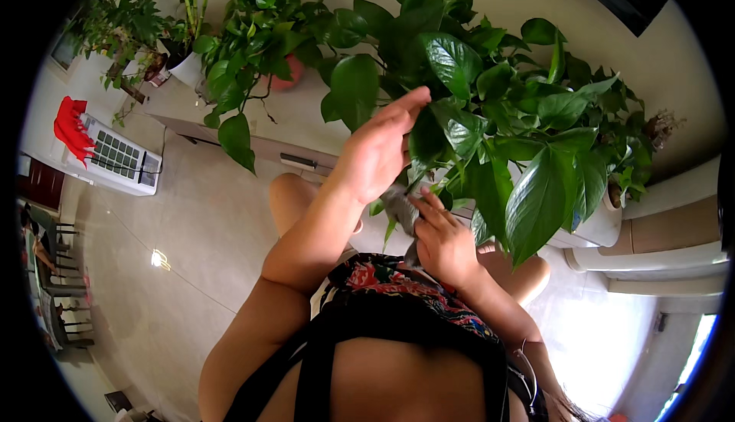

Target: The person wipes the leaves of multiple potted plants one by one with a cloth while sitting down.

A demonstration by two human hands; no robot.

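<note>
A large pothos plant with broad glossy leaves (pixel 542 192) spreads in front of me, above a low cabinet. My left hand (pixel 382 141) is raised at the plant's near side, its fingers reaching behind a dark leaf (pixel 428 135); what the fingertips touch is hidden. Just below it, my right hand (pixel 445 238) has a crumpled grey cloth (pixel 403 211) between its fingers, close under the hanging leaves and stems.
The low cabinet (pixel 298 118) runs along the wall, with more potted plants (pixel 229 72) at its left. A white appliance (pixel 123 161) with a red cloth (pixel 73 129) stands left. Chairs (pixel 66 290) and a person's arm (pixel 45 255) show far left. A curtain-like beige panel (pixel 672 230) is at right.
</note>
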